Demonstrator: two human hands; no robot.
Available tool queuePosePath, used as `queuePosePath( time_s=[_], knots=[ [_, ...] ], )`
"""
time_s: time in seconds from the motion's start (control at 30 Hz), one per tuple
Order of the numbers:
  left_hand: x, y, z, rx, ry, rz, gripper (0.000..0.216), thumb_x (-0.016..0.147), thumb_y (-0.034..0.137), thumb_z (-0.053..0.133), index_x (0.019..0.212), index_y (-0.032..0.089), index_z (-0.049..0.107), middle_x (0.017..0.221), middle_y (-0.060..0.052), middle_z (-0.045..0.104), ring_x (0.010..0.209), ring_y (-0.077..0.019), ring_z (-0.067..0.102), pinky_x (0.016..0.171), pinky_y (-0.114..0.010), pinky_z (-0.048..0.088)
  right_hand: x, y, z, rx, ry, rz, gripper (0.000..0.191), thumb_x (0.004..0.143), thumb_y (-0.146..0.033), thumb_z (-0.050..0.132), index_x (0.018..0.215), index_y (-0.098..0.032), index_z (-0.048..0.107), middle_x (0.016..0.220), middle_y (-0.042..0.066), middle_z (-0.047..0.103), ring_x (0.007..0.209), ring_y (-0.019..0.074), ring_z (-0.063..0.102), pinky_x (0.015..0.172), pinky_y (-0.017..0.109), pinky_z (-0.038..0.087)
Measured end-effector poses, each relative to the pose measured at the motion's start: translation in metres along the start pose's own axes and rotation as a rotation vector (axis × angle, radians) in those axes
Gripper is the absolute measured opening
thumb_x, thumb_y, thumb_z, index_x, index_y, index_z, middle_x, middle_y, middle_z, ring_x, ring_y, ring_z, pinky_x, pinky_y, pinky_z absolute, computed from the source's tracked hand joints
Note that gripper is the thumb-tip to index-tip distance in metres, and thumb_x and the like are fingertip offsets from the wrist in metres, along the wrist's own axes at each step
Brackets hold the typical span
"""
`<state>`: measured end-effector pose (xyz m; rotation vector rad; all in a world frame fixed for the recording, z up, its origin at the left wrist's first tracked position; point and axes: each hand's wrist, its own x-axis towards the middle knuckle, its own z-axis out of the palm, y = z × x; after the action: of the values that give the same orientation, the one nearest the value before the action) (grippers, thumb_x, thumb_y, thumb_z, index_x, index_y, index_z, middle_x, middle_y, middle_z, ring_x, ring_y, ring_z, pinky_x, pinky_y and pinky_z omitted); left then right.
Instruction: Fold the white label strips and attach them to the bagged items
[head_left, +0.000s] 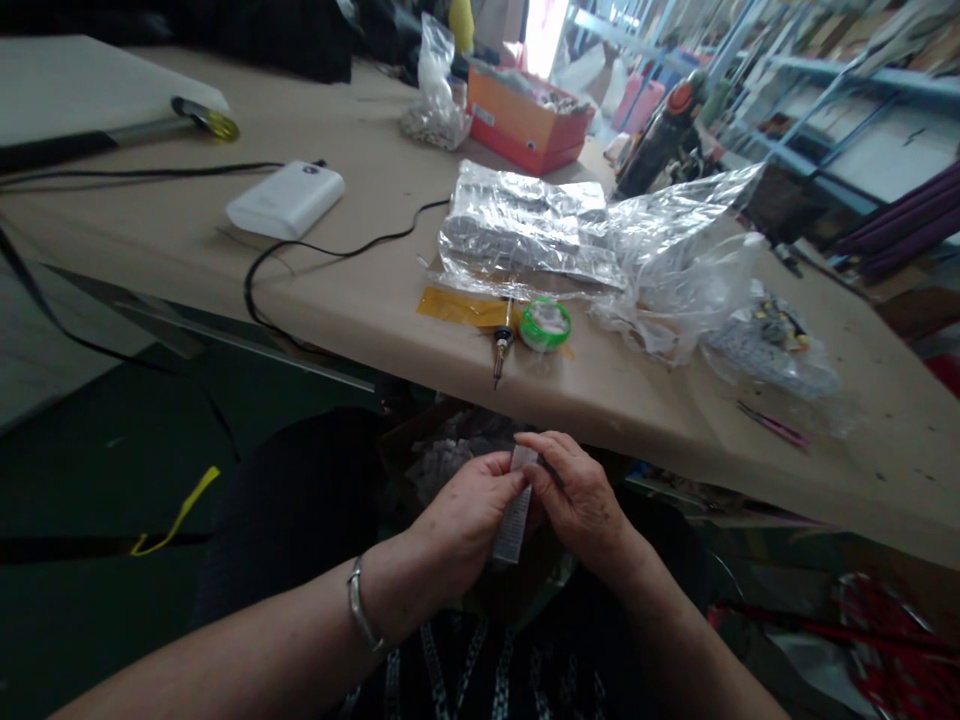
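Note:
Both hands meet over my lap, just below the table's front edge. Between them stands a narrow pale strip (pixel 514 515) with fine ribbing, held upright. My left hand (pixel 469 510) pinches its left side with fingers curled; a metal bangle sits on that wrist. My right hand (pixel 574 495) grips the strip's top and right side with thumb and fingertips closed. Under the hands lies a heap of small pale parts (pixel 442 460), partly hidden.
On the brown table (pixel 360 290) lie a soldering iron (pixel 501 345), a green solder reel (pixel 545 325), clear plastic bags (pixel 600 240), a white box with black cable (pixel 286 198), an orange carton (pixel 525 120), pink tweezers (pixel 772 425) and a dark bottle (pixel 664 130).

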<state>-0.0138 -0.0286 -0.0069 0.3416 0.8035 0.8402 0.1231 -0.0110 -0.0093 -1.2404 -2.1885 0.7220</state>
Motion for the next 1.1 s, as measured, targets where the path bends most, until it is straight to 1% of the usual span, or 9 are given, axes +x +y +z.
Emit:
queuePosePath(
  time_s=[0.17, 0.27, 0.33, 0.47, 0.57, 0.63, 0.73, 0.9, 1.1],
  knots=[
    [0.0, 0.001, 0.002, -0.027, -0.008, -0.005, 0.02, 0.065, 0.028, 0.073, 0.075, 0.012, 0.065, 0.061, -0.002, 0.063, 0.057, -0.0102, 0.057, 0.057, -0.02, 0.042, -0.002, -0.001, 0.002, 0.019, 0.042, 0.013, 0.03, 0.089, -0.022, 0.044, 0.117, -0.02, 0.053, 0.107, 0.008, 0.06, 0.102, 0.0201, 0.056, 0.091, 0.035, 0.046],
    [0.001, 0.001, 0.0, -0.033, -0.004, 0.001, 0.014, 0.067, 0.021, 0.07, 0.076, 0.011, 0.066, 0.062, -0.003, 0.063, 0.055, -0.0095, 0.056, 0.056, -0.02, 0.043, -0.002, 0.001, 0.002, 0.042, 0.025, 0.033, 0.029, 0.089, -0.024, 0.045, 0.116, -0.021, 0.054, 0.107, 0.008, 0.06, 0.1, 0.02, 0.057, 0.09, 0.035, 0.047],
    [0.002, 0.004, -0.002, -0.045, 0.01, -0.005, 0.01, 0.071, 0.017, 0.066, 0.078, 0.011, 0.066, 0.063, -0.003, 0.063, 0.055, -0.0092, 0.056, 0.055, -0.02, 0.043, -0.003, 0.003, 0.003, 0.069, 0.027, 0.049, 0.034, 0.088, -0.027, 0.048, 0.121, -0.021, 0.05, 0.109, 0.008, 0.06, 0.101, 0.0202, 0.058, 0.09, 0.036, 0.047],
    [0.004, 0.013, -0.007, -0.05, 0.088, -0.024, 0.012, 0.081, 0.016, 0.054, 0.087, 0.012, 0.064, 0.065, -0.002, 0.061, 0.051, -0.0099, 0.056, 0.051, -0.022, 0.045, -0.013, 0.007, 0.004, 0.159, 0.04, 0.05, 0.073, 0.077, -0.034, 0.064, 0.139, -0.023, 0.026, 0.127, 0.01, 0.05, 0.112, 0.023, 0.053, 0.097, 0.041, 0.044],
    [0.005, 0.02, -0.009, -0.058, 0.129, -0.025, 0.012, 0.083, 0.014, 0.05, 0.087, 0.013, 0.061, 0.064, -0.002, 0.06, 0.051, -0.0116, 0.057, 0.054, -0.027, 0.048, -0.024, 0.009, 0.008, 0.106, -0.041, -0.022, 0.099, 0.067, -0.035, 0.074, 0.143, -0.025, 0.011, 0.145, 0.012, 0.028, 0.131, 0.0283, 0.035, 0.104, 0.047, 0.037],
    [0.006, 0.022, -0.008, -0.09, 0.151, -0.015, 0.012, 0.083, 0.012, 0.049, 0.084, 0.012, 0.061, 0.066, -0.003, 0.061, 0.052, -0.0116, 0.058, 0.056, -0.028, 0.049, -0.03, 0.009, 0.014, 0.018, -0.093, -0.066, 0.105, 0.064, -0.033, 0.076, 0.144, -0.026, 0.007, 0.15, 0.012, 0.015, 0.137, 0.0304, 0.022, 0.106, 0.049, 0.034],
    [0.006, 0.023, -0.004, -0.123, 0.174, -0.01, 0.013, 0.083, 0.009, 0.048, 0.08, 0.012, 0.06, 0.069, -0.003, 0.062, 0.053, -0.0104, 0.058, 0.056, -0.027, 0.05, -0.037, 0.01, 0.024, -0.065, -0.092, -0.108, 0.106, 0.064, -0.03, 0.075, 0.144, -0.026, 0.005, 0.151, 0.013, 0.009, 0.138, 0.0315, 0.018, 0.103, 0.051, 0.037],
    [0.006, 0.02, -0.004, -0.119, 0.164, -0.009, 0.011, 0.082, 0.012, 0.051, 0.08, 0.012, 0.061, 0.071, -0.003, 0.062, 0.054, -0.0101, 0.057, 0.057, -0.027, 0.051, -0.037, 0.011, 0.031, -0.097, -0.018, -0.122, 0.105, 0.067, -0.023, 0.072, 0.143, -0.027, 0.0, 0.15, 0.015, 0.012, 0.137, 0.0304, 0.021, 0.101, 0.052, 0.04],
    [0.005, 0.018, -0.004, -0.083, 0.15, -0.017, 0.008, 0.081, 0.013, 0.052, 0.079, 0.013, 0.06, 0.066, -0.002, 0.06, 0.051, -0.0097, 0.056, 0.056, -0.026, 0.049, -0.036, 0.013, 0.031, -0.108, -0.01, -0.078, 0.099, 0.068, -0.02, 0.07, 0.143, -0.025, 0.006, 0.15, 0.015, 0.015, 0.135, 0.0311, 0.025, 0.099, 0.051, 0.043]
  ],
)
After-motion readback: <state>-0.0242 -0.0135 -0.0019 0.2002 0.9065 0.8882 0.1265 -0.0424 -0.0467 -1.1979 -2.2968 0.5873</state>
